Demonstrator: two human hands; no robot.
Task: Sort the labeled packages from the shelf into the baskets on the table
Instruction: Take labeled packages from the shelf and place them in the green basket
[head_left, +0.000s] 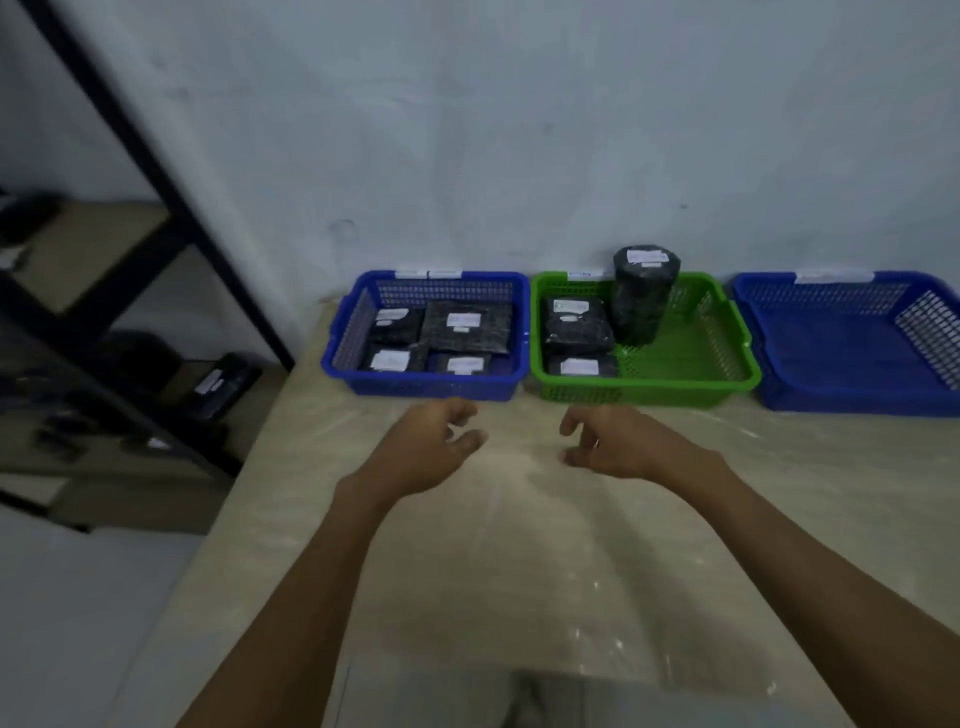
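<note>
left hand (431, 447) and right hand (618, 441) hovering mid-frame, fingers loosely curling, holding nothing | packages (465, 325) sitting in blue basket (426, 385) and green basket (675, 387), one package (221, 387) waiting on shelf (166, 187) at left | wrap looking slick, soft, likely light — gripping across its long edges seems best

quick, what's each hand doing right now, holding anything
Left hand: open, fingers loosely curled, holding nothing, over the pale table.
Right hand: open, fingers loosely curled, holding nothing.
</note>
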